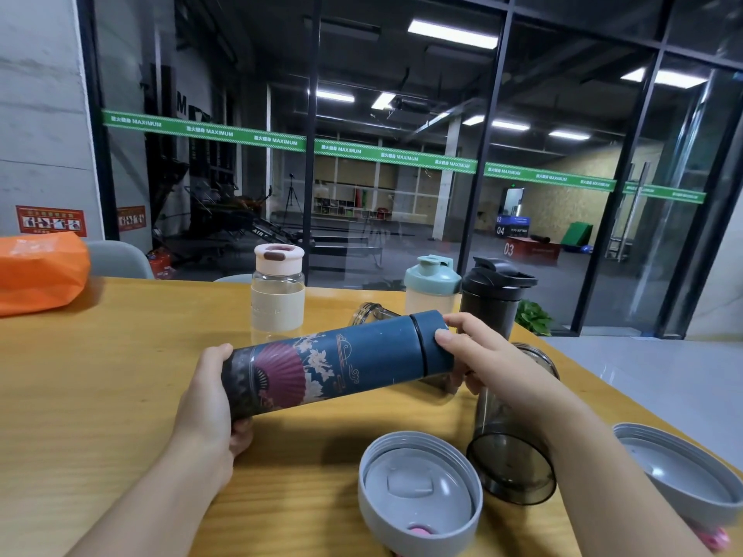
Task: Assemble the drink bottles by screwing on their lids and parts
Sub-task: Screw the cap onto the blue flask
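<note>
Left hand (209, 400) wraps the base of the dark blue fan-printed cylindrical flask (337, 361), held tilted above the yellow wooden table (100, 375); right hand (478, 355) pinches its blue cap (432, 335). Rigid, smooth, probably slippery: grip firm at both ends.

Gym: glass wall (402, 114), green MAXIMUM banner (396, 156), numbered plyo boxes (530, 249).

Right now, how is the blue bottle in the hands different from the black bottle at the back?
The blue bottle lies sideways, held by the left hand and right hand; the black bottle stands upright on the table. The blue bottle has a fan picture; the black bottle is plain. Both have lids on.
</note>
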